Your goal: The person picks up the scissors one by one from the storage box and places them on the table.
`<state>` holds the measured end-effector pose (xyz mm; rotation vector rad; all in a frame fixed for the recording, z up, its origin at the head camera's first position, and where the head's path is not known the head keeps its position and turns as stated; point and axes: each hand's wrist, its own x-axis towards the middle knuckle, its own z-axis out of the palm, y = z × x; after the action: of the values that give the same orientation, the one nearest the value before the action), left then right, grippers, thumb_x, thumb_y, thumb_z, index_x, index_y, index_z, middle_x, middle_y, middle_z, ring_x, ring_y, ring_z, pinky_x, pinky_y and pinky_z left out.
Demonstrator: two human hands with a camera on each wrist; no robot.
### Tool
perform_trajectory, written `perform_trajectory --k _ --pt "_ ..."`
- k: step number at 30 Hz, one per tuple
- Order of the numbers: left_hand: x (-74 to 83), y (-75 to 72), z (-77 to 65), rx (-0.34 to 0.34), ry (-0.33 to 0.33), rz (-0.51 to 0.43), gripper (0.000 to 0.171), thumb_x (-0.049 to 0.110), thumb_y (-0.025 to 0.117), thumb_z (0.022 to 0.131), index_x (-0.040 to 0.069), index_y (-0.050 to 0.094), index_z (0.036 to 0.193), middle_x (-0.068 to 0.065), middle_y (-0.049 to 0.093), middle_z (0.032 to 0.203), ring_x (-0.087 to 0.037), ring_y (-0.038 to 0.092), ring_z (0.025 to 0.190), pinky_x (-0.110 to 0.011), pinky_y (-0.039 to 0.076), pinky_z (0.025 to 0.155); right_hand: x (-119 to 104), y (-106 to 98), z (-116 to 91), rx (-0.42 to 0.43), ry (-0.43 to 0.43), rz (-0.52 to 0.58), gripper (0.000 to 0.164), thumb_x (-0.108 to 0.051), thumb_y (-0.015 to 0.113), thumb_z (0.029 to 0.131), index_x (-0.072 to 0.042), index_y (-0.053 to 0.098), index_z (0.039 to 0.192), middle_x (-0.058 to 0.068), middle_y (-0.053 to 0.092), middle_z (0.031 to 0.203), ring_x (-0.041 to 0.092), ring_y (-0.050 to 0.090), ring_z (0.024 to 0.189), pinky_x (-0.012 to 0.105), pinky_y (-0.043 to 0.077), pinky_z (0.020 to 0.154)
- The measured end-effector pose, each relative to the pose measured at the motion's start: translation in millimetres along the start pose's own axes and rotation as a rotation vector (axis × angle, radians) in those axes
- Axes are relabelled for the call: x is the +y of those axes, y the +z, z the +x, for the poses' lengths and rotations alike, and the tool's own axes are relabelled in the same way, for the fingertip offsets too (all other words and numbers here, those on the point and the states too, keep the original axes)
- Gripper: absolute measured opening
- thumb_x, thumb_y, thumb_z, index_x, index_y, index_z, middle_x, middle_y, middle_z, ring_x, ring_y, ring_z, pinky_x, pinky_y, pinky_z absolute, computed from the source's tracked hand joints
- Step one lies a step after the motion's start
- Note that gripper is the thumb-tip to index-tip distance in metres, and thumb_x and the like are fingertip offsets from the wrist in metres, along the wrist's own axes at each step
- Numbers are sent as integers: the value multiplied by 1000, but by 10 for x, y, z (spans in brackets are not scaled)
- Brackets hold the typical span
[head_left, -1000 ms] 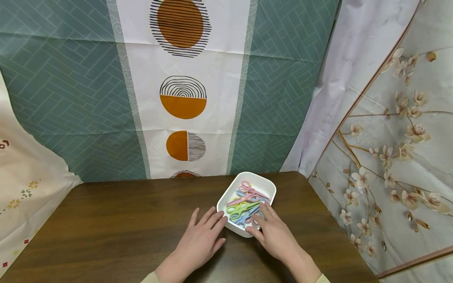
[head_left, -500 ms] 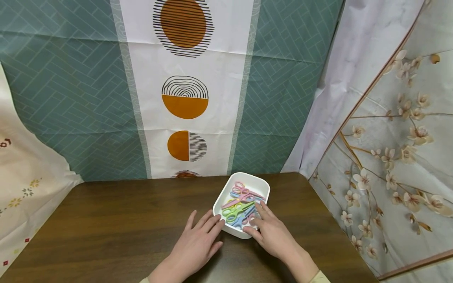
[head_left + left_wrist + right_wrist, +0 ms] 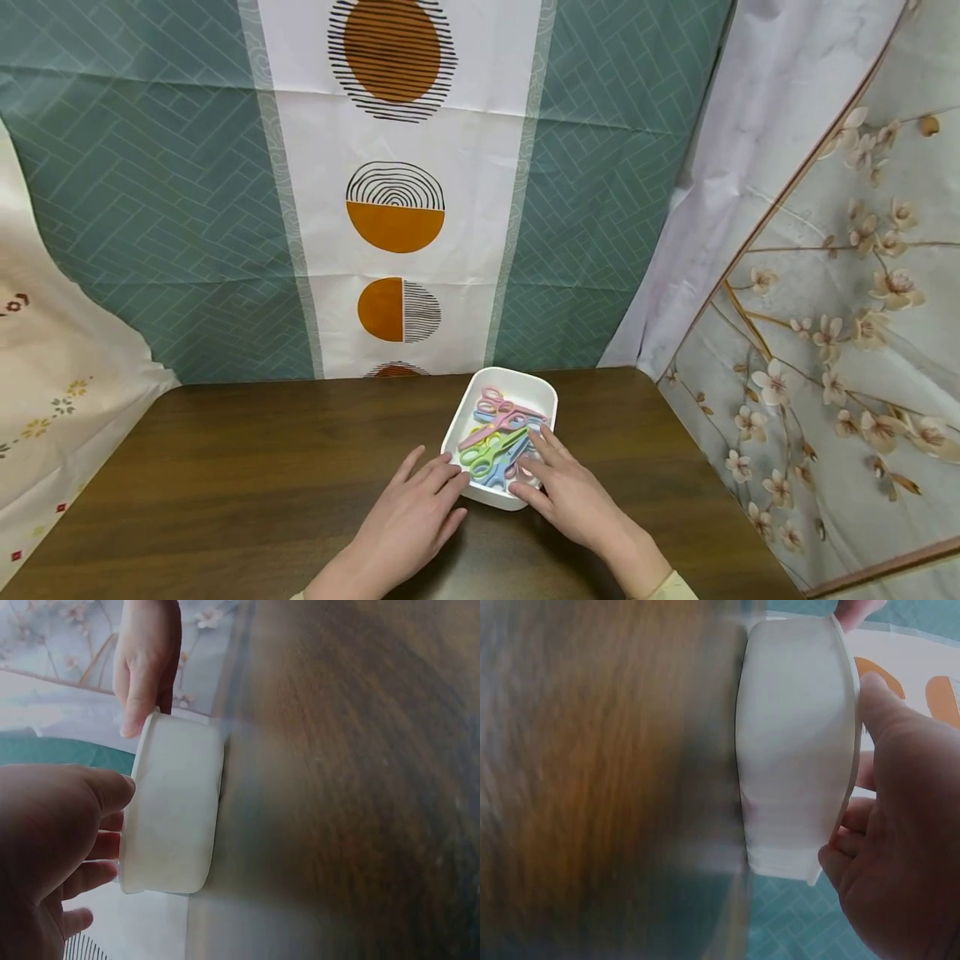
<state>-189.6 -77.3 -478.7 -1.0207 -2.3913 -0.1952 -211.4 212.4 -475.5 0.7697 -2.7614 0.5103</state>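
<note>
A white tray [image 3: 525, 377] with rounded corners sits on the dark wooden table. Inside it lie several scissors in a heap: pink scissors [image 3: 495, 427], green scissors [image 3: 489, 453] and blue scissors [image 3: 501, 472] show most plainly. My left hand [image 3: 411, 518] has its loosely spread fingertips at the tray's near left corner. The right hand [image 3: 573, 493] reaches over the right rim, fingers extended above the scissors and thumb at the near edge. Seen from the left wrist, the tray's side wall [image 3: 176, 802] faces me; in the right wrist view my right thumb [image 3: 881, 701] touches the rim.
The brown table [image 3: 262, 467] stretches far to the left of the tray. Behind it hangs a green and white patterned cloth [image 3: 405, 250]. A flowered curtain [image 3: 810, 375] borders the right side, and a cream cloth [image 3: 67, 358] hangs at the left.
The tray has slid left across the table with its scissors. Both hands have shifted slightly left along with it, keeping much the same pose at its rim.
</note>
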Motion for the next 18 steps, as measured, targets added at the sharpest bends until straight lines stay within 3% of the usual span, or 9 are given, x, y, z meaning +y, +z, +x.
perform_trajectory --k 4,11,18 --pt "-17 -6 2 -15 5 -9 40 32 86 96 12 76 129 -1 72 124 -27 66 131 -55 45 120 -69 27 -23 42 42 -31 54 -44 72 107 -1 74 139 27 50 164 45 40 158 59 46 118" --pt "-31 -14 -9 3 19 8 37 31 88 94 15 76 126 3 67 115 -18 68 110 -56 49 116 -180 67 -53 143 83 -137 55 -40 76 105 3 73 139 29 56 157 45 53 148 56 51 114" --pt "-42 -52 -36 -15 10 5 36 29 89 94 16 78 126 4 68 115 -17 68 109 -58 50 113 -251 79 -62 153 69 -163 54 -39 76 105 4 73 138 31 57 156 46 58 144 55 54 111"
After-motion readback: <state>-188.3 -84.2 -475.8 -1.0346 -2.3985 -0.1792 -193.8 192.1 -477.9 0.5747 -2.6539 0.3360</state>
